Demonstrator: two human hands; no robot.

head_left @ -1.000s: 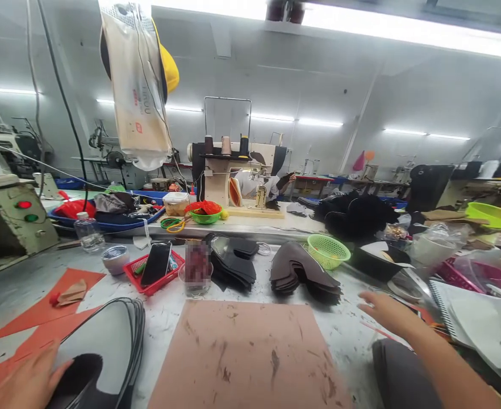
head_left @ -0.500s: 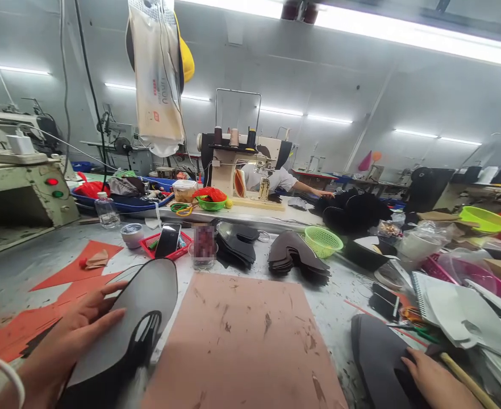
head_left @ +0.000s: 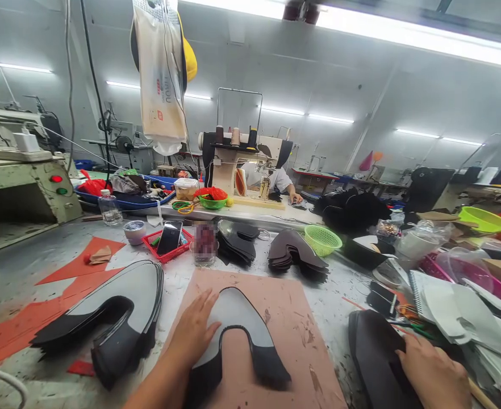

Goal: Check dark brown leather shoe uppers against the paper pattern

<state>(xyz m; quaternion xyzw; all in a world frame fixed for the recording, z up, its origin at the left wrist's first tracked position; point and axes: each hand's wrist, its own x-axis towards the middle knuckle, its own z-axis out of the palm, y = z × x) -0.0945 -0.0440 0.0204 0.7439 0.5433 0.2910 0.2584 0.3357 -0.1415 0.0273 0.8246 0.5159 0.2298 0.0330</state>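
Note:
A grey-and-black curved shoe upper piece (head_left: pixel 246 312) lies on the pink-brown board (head_left: pixel 291 301) in front of me. My left hand (head_left: pixel 193 335) rests on its left edge, fingers stretched out and thumb apart on the grey part. To the right is a stack of dark grey shoe upper pieces (head_left: pixel 372 355). My right hand (head_left: pixel 435 369) curls over the right edge of that stack with thumb and fingers closed on it; some fingertips are hidden. On the left lies a stack of similar grey-and-black shoe uppers (head_left: pixel 146 295).
Dark cut pieces (head_left: pixel 295 253) lie beyond the board, beside a green basket (head_left: pixel 322 241). A red basket (head_left: pixel 159 250) holds a phone. A spiral notebook (head_left: pixel 429 301) and papers are on the right. Behind a sewing machine (head_left: pixel 229 167), a co-worker's hand (head_left: pixel 295 196) shows.
My left hand has moved right, from the left of the board onto it, with one grey-and-black upper. The left stack is now uncovered. My right hand has stayed at the dark stack.

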